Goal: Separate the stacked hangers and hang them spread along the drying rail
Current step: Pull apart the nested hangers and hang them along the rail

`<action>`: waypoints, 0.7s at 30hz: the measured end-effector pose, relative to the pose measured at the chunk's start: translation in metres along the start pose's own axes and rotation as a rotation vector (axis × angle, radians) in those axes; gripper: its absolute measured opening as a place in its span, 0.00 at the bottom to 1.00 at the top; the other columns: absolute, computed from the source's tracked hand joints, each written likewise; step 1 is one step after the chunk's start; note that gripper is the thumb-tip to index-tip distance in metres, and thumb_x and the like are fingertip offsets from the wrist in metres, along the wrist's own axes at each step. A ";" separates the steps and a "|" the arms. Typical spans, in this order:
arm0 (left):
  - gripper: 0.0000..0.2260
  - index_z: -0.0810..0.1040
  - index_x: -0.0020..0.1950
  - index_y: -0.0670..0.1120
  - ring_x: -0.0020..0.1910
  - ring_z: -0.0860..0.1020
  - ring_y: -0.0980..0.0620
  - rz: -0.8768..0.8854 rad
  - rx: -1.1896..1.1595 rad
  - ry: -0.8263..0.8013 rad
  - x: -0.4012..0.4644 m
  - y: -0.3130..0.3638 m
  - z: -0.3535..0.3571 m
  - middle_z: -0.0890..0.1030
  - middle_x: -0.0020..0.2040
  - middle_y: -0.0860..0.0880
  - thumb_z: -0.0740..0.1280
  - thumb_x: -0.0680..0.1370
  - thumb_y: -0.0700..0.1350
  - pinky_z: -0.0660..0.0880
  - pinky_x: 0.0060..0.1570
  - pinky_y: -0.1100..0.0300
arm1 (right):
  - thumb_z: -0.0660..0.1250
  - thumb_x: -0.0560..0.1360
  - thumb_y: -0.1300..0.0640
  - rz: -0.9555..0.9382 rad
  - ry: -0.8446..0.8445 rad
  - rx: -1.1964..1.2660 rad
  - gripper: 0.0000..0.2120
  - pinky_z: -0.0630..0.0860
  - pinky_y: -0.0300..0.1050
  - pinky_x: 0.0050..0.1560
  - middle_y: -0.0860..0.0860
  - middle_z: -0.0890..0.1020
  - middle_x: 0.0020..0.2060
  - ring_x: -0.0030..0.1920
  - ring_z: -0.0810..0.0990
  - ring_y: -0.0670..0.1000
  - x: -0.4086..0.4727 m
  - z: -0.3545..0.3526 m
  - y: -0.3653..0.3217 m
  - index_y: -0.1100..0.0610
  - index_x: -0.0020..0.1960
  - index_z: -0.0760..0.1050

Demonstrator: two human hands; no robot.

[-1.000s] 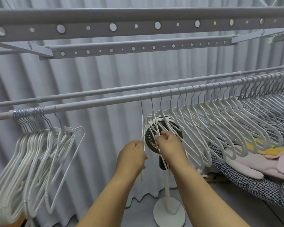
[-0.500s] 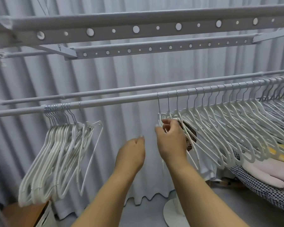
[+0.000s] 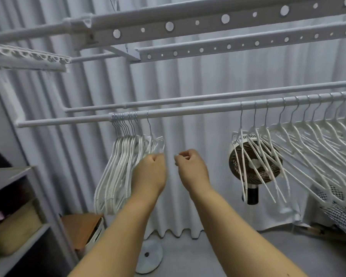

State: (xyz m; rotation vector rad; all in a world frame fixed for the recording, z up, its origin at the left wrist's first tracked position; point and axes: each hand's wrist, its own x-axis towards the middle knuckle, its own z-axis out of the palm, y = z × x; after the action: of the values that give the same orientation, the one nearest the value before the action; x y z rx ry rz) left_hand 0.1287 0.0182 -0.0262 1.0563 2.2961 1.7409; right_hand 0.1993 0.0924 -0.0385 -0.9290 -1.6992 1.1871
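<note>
Head view: the stacked hangers (image 3: 124, 166) hang bunched at the drying rail's (image 3: 188, 111) left. The left hand (image 3: 151, 172), fingers curled, seems to touch the nearest one; the right hand (image 3: 192, 168) is curled, holding nothing. Spread hangers (image 3: 300, 140) fill the right.

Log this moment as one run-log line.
left hand: curled, at bunched hangers | right hand: curled, empty | spread hangers: right on rail | middle rail bare

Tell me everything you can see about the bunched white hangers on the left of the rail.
The bunch of white plastic-coated hangers hangs pressed together by thin metal hooks on the grey drying rail, one hook slightly apart on its right. They tilt down-left. The left hand is at the rightmost hanger; whether it grips is unclear.
</note>
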 end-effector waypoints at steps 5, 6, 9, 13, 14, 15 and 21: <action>0.16 0.75 0.34 0.45 0.35 0.76 0.43 -0.015 0.005 0.086 0.007 -0.016 -0.026 0.80 0.34 0.44 0.59 0.79 0.49 0.74 0.40 0.49 | 0.62 0.73 0.53 0.112 -0.139 0.004 0.11 0.66 0.44 0.37 0.53 0.77 0.33 0.35 0.74 0.54 0.001 0.051 0.007 0.54 0.33 0.69; 0.16 0.74 0.34 0.45 0.35 0.74 0.45 -0.020 0.001 0.092 0.008 -0.018 -0.031 0.79 0.34 0.45 0.59 0.79 0.49 0.73 0.39 0.50 | 0.63 0.72 0.52 0.129 -0.162 0.008 0.13 0.67 0.45 0.37 0.53 0.74 0.30 0.33 0.72 0.54 0.001 0.061 0.008 0.53 0.30 0.67; 0.15 0.76 0.35 0.46 0.39 0.78 0.44 -0.037 -0.006 0.115 0.011 -0.023 -0.042 0.81 0.37 0.46 0.59 0.79 0.49 0.74 0.44 0.49 | 0.64 0.66 0.48 0.196 -0.217 0.039 0.11 0.71 0.48 0.39 0.53 0.75 0.29 0.33 0.75 0.55 0.001 0.085 0.007 0.54 0.32 0.69; 0.16 0.75 0.34 0.46 0.37 0.77 0.43 -0.063 -0.038 0.100 0.009 -0.027 -0.050 0.80 0.34 0.47 0.59 0.76 0.54 0.77 0.46 0.45 | 0.66 0.59 0.43 0.269 -0.275 0.122 0.22 0.72 0.44 0.37 0.55 0.81 0.37 0.36 0.79 0.54 0.000 0.101 0.005 0.58 0.45 0.75; 0.16 0.75 0.33 0.47 0.36 0.77 0.44 -0.066 -0.051 0.098 0.009 -0.028 -0.051 0.79 0.32 0.48 0.59 0.76 0.54 0.78 0.46 0.44 | 0.68 0.63 0.45 0.285 -0.281 0.149 0.20 0.72 0.42 0.36 0.55 0.82 0.38 0.36 0.79 0.53 -0.001 0.103 0.003 0.59 0.46 0.77; 0.16 0.75 0.33 0.47 0.35 0.77 0.45 -0.071 -0.063 0.096 0.007 -0.028 -0.053 0.79 0.31 0.48 0.60 0.77 0.53 0.78 0.46 0.43 | 0.68 0.67 0.48 0.303 -0.289 0.173 0.15 0.71 0.40 0.34 0.55 0.82 0.37 0.35 0.79 0.52 -0.001 0.104 0.002 0.60 0.46 0.78; 0.14 0.78 0.38 0.47 0.35 0.79 0.44 -0.092 -0.142 0.085 0.008 -0.036 -0.059 0.81 0.33 0.47 0.60 0.75 0.55 0.79 0.48 0.40 | 0.67 0.72 0.59 0.361 -0.316 0.294 0.11 0.63 0.36 0.24 0.51 0.75 0.26 0.26 0.72 0.49 -0.001 0.108 0.000 0.57 0.31 0.73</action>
State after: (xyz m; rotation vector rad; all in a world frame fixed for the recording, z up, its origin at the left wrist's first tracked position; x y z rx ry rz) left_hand 0.0798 -0.0300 -0.0343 0.8546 2.1911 1.9139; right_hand 0.0996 0.0560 -0.0598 -0.9230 -1.5717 1.8514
